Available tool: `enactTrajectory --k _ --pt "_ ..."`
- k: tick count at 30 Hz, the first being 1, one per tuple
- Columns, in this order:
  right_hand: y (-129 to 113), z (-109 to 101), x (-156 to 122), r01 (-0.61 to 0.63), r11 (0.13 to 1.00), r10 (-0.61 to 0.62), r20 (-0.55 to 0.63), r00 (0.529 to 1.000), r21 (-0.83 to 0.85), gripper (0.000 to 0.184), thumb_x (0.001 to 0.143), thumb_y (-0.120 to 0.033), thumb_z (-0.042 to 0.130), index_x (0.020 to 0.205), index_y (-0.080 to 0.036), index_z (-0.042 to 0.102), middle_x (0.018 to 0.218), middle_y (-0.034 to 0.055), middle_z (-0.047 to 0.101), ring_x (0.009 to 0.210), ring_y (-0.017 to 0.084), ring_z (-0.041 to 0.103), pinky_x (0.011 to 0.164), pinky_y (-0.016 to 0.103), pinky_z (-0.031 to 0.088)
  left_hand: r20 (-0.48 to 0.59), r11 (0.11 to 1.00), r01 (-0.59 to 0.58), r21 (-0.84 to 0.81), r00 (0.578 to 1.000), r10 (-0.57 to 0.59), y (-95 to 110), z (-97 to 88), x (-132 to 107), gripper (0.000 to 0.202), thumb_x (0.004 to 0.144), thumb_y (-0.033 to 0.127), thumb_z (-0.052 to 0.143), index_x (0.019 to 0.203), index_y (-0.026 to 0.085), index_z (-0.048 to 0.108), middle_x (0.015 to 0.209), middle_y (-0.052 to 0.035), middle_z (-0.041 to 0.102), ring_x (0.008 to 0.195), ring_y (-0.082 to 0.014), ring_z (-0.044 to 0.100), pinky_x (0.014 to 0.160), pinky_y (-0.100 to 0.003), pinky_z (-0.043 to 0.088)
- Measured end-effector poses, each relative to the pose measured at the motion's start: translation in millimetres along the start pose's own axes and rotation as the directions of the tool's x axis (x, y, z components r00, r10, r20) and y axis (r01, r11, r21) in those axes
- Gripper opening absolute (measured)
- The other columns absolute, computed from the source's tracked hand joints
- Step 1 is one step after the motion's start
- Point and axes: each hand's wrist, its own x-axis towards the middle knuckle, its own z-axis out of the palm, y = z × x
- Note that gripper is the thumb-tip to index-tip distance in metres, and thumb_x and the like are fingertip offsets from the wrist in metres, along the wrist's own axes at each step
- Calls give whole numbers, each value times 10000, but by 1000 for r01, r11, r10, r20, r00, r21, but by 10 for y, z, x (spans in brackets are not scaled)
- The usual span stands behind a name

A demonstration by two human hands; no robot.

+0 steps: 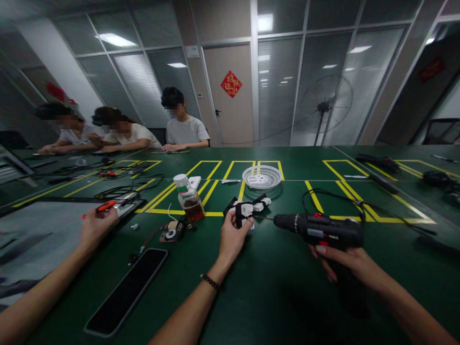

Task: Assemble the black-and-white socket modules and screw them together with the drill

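My left hand [233,235], with a dark beaded bracelet at the wrist, grips a small black-and-white plastic part [246,209]. In my right hand [345,263] is a black cordless drill [319,229], held level with its long bit pointing left. The bit's tip reaches the plastic part by my left fingers; whether it touches a screw is too small to tell. Left of my left hand lies a small motor [172,231] with wires. A bottle of reddish-brown liquid [190,203] stands behind the motor.
Another person's hand [98,223] at left holds an orange-handled tool [105,206]. A phone [127,292] lies in front. Beyond are a white round grille [261,177], cables [125,189] and yellow tape lines. Several people sit across the green table [287,306].
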Motion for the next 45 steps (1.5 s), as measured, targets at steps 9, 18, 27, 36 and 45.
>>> enactTrajectory --k 9,18,27,36,45 --pt "-107 43 -8 15 999 -15 -9 1000 30 246 916 -392 597 939 -147 604 612 -5 591 517 136 561 515 272 454 -1 1000 15 -13 1000 -15 -10 6 0 456 760 325 751 1149 178 564 1206 -133 659 1118 -237 631 993 -420 468" --pt "-101 40 -19 3 999 -2 -9 1000 42 270 907 -419 600 955 -154 605 597 -11 582 518 144 563 514 284 457 -10 1000 10 -22 1000 -10 18 17 -12 449 751 322 753 1137 184 570 1192 -127 666 1100 -233 640 982 -416 477" --pt "-77 43 -13 -2 1000 2 -8 1000 26 285 920 -424 575 947 -143 615 560 -9 580 505 147 558 513 285 441 0 1000 8 -14 1000 -8 5 6 -9 455 763 326 747 1157 183 571 1218 -135 654 1122 -239 630 997 -422 466" --pt "-105 40 -21 -13 1000 13 -9 1000 23 306 907 -451 583 937 -149 623 563 -6 585 508 148 559 515 282 439 -15 1000 8 -19 1000 -8 -21 12 0 462 741 331 762 1131 169 575 1183 -139 670 1102 -246 640 988 -433 471" --pt "-72 20 -20 -10 1000 10 -4 1000 28 295 913 -438 584 946 -147 617 578 -3 590 512 152 565 520 287 441 -8 1000 5 -5 1000 -5 -28 5 2 453 749 327 757 1136 178 576 1192 -133 665 1110 -245 635 999 -437 462"
